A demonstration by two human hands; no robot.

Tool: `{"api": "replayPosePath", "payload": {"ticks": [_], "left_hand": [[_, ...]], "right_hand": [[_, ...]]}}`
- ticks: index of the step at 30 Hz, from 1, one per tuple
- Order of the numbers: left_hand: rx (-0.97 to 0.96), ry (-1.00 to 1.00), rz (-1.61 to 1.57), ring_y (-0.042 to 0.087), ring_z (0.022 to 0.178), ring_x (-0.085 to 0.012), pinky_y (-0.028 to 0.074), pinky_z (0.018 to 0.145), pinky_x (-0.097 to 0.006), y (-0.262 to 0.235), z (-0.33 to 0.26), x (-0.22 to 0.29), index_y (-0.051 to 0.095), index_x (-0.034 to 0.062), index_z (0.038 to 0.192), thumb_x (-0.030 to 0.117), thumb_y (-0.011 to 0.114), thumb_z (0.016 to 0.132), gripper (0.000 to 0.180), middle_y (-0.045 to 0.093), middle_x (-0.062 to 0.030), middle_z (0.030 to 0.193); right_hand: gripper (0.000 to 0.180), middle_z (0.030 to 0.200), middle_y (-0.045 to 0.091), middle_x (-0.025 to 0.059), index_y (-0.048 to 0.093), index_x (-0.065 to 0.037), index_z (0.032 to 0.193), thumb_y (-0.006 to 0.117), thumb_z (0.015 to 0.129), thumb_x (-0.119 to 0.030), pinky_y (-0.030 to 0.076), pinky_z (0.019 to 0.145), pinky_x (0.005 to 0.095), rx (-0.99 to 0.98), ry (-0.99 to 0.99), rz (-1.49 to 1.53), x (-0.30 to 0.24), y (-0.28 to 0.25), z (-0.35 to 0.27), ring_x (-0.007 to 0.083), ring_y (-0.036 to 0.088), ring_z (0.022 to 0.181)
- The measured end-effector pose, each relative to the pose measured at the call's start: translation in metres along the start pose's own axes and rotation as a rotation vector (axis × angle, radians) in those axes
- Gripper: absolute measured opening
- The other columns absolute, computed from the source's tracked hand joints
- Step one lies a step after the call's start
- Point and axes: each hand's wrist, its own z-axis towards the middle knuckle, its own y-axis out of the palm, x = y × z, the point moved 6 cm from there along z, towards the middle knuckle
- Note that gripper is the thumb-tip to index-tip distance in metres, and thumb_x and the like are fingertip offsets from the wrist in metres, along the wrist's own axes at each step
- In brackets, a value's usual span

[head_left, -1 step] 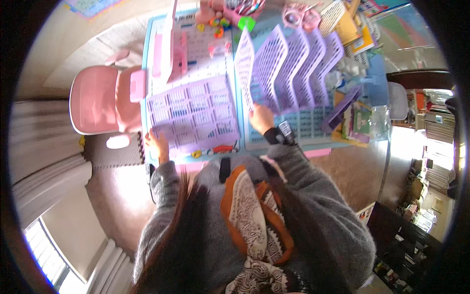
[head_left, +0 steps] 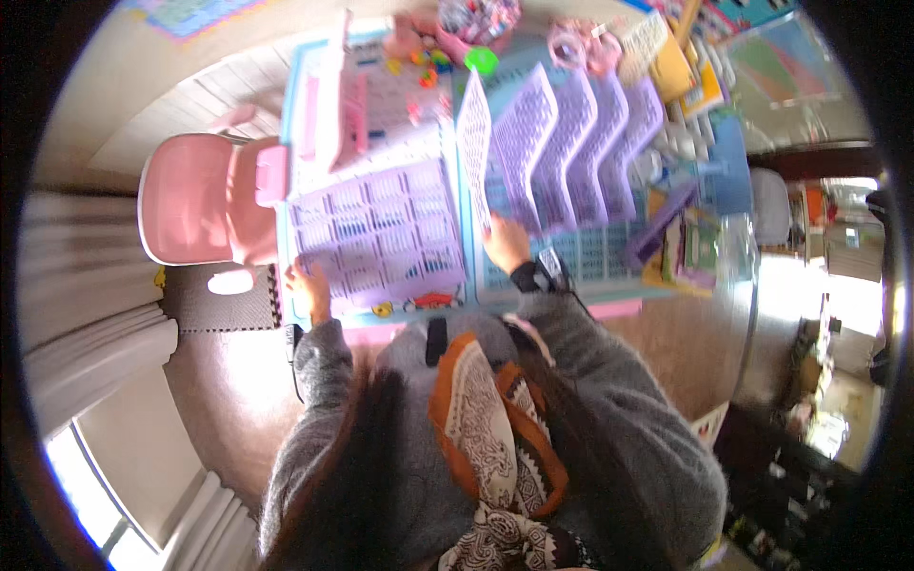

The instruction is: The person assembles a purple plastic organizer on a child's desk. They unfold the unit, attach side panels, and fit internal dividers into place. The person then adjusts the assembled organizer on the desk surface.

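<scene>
Worktop (head_left: 609, 309): light blue with a pink front edge, crowded with lilac plastic pieces and small clutter.

Pink chair (head_left: 195, 200): placed at the left end of the worktop, close against it.

Lilac lattice panel (head_left: 381, 233): a large flat grid sheet laid on the left half of the worktop. Its near left corner is held by the left hand (head_left: 307, 285), fingers curled over the edge.

Lilac slotted rack (head_left: 571, 143): a row of upright lattice dividers standing on the right half. No contents can be made out between the dividers. The nearest divider is met at its lower edge by the right hand (head_left: 505, 243); whether the fingers pinch it or merely press on it cannot be told.

Pink tub (head_left: 476, 24): set at the far edge, filled with small multicoloured items.

Compared with the earlier frame, no change in position of hands, panel or rack is seen.
</scene>
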Motion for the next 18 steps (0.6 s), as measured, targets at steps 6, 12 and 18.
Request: {"api": "replayPosePath", "payload": {"ticks": [6, 12, 18], "left_hand": [[0.138, 0.077, 0.064, 0.044, 0.107, -0.0390, 0.042, 0.085, -0.051, -0.003, -0.005, 0.018, 0.045, 0.0095, 0.124, 0.034, 0.065, 0.075, 0.057, 0.046, -0.0182, 0.120], [0.093, 0.121, 0.023, 0.047, 0.105, -0.0392, 0.043, 0.086, -0.049, -0.007, 0.004, 0.019, 0.047, 0.0116, 0.125, 0.031, 0.071, 0.071, 0.062, 0.046, -0.0193, 0.120], [-0.025, 0.144, -0.042, 0.046, 0.109, -0.0393, 0.040, 0.090, -0.050, 0.003, 0.023, 0.010, 0.049, 0.0071, 0.122, 0.037, 0.068, 0.067, 0.066, 0.049, -0.0218, 0.119]], "right_hand": [[0.037, 0.077, 0.065, 0.0175, 0.057, -0.003, 0.095, 0.056, 0.082, -0.037, 0.048, 0.059, 0.0447, -0.124, 0.125, 0.135, -0.015, -0.004, -0.010, 0.0347, 0.063, 0.071], [0.048, 0.084, 0.065, 0.0099, 0.055, -0.008, 0.113, 0.061, 0.082, -0.044, 0.046, 0.062, 0.0374, 0.033, 0.004, 0.227, -0.004, -0.054, -0.048, 0.0263, 0.062, 0.074], [0.040, 0.083, 0.063, 0.0096, 0.056, -0.010, 0.111, 0.059, 0.084, -0.039, 0.046, 0.063, 0.0390, 0.115, 0.094, 0.333, 0.053, -0.103, -0.087, 0.0274, 0.062, 0.072]]}}
